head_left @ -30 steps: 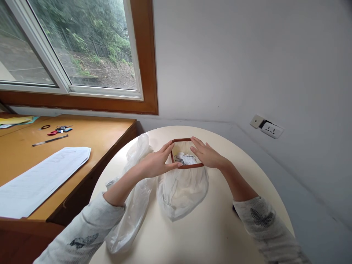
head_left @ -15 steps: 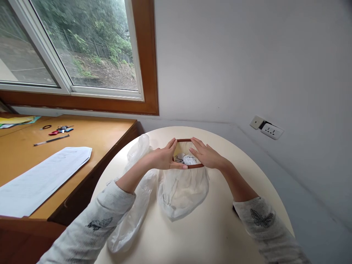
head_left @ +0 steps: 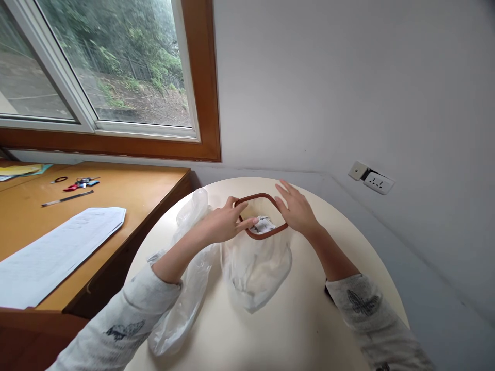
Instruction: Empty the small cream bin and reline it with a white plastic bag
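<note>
A small waste bin with a brown rim (head_left: 266, 234) stands on the round table, its mouth turned toward me. A thin white plastic bag (head_left: 257, 275) hangs around its outside and spreads onto the tabletop. Crumpled white paper (head_left: 265, 224) lies inside. My left hand (head_left: 222, 221) is closed on the left side of the rim, with fingers reaching over it into the mouth. My right hand (head_left: 299, 208) is beside the right side of the rim, fingers spread; whether it touches the rim is unclear. Left of the bin lies a long crumpled clear plastic bag (head_left: 189, 288), partly behind my left forearm.
A wooden desk (head_left: 154, 180) adjoins the round table (head_left: 301, 319) on the left. On it are paper sheets (head_left: 69, 252), a pen (head_left: 67, 198) and a bunch of keys (head_left: 83, 183). Behind are a window (head_left: 131, 67) and a white wall with a socket (head_left: 379, 183).
The bin's rim has turned, so a corner now points toward me. My right hand has loosened from the rim and spread its fingers. My left hand has shifted its hold on the left side.
</note>
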`<state>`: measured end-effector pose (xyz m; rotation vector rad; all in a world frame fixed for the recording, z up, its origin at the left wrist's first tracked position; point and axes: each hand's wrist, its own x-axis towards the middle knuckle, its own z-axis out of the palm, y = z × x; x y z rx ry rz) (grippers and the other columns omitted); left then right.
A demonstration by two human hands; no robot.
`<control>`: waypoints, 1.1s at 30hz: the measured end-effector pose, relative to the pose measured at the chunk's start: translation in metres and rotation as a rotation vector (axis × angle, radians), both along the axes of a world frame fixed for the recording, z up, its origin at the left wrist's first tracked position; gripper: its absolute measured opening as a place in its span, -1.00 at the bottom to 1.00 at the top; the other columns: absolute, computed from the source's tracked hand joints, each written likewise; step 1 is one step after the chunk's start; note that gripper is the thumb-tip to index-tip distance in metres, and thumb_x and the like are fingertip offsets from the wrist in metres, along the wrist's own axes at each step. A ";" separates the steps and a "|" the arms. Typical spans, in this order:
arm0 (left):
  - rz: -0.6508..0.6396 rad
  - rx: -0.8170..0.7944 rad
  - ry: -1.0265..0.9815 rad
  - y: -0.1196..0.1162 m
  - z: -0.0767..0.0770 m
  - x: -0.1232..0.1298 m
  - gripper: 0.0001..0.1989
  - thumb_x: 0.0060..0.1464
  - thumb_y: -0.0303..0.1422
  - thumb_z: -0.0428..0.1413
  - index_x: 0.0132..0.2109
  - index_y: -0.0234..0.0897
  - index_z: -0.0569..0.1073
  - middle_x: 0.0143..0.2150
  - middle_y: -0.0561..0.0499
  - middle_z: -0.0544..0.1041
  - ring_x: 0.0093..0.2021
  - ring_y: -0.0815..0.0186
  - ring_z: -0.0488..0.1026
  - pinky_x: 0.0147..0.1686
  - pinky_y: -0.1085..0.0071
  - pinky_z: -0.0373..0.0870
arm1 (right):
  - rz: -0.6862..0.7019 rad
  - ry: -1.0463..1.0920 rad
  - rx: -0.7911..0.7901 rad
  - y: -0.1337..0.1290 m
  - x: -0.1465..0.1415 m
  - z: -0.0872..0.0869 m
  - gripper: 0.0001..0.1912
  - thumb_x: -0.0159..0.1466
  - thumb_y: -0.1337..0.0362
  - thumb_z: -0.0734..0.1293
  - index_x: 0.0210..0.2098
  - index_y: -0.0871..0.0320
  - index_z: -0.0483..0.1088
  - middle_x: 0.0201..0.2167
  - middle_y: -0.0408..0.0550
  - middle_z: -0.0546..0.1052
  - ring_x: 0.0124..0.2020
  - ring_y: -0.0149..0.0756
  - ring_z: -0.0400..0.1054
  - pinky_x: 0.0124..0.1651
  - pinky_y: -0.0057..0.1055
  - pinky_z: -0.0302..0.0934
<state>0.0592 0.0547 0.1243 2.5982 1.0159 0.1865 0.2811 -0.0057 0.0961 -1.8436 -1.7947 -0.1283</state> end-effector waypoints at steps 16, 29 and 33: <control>-0.435 0.199 -0.059 0.002 0.007 -0.033 -0.68 0.07 -0.49 -0.02 -0.08 -0.06 0.44 0.29 0.07 0.02 0.20 0.12 0.02 0.07 0.12 0.16 | 0.277 -0.217 0.116 -0.088 -0.036 -0.008 -0.86 0.23 0.23 0.27 -0.36 0.15 0.42 -0.49 -0.10 0.43 -0.43 -0.36 0.26 -0.29 -0.38 0.06; -0.431 0.346 -0.189 -0.001 -0.023 0.000 -0.71 0.19 -0.33 -0.08 -0.01 -0.23 0.41 -0.31 -0.05 0.49 -0.27 0.29 0.42 -0.24 0.38 0.30 | -0.098 -0.145 0.047 -0.111 0.001 -0.054 -0.59 0.31 0.24 0.05 0.10 0.20 0.22 -0.03 0.09 0.43 -0.03 -0.17 0.31 -0.04 -0.18 0.21; -0.301 0.435 -0.212 0.036 -0.031 0.019 -0.70 0.18 -0.34 -0.06 0.00 -0.25 0.41 -0.30 -0.06 0.50 -0.28 0.26 0.43 -0.21 0.34 0.30 | -0.226 -0.077 -0.144 -0.149 0.022 -0.082 -0.55 0.31 0.15 0.02 0.09 0.19 0.26 0.04 0.06 0.39 0.03 -0.14 0.28 -0.01 -0.15 0.25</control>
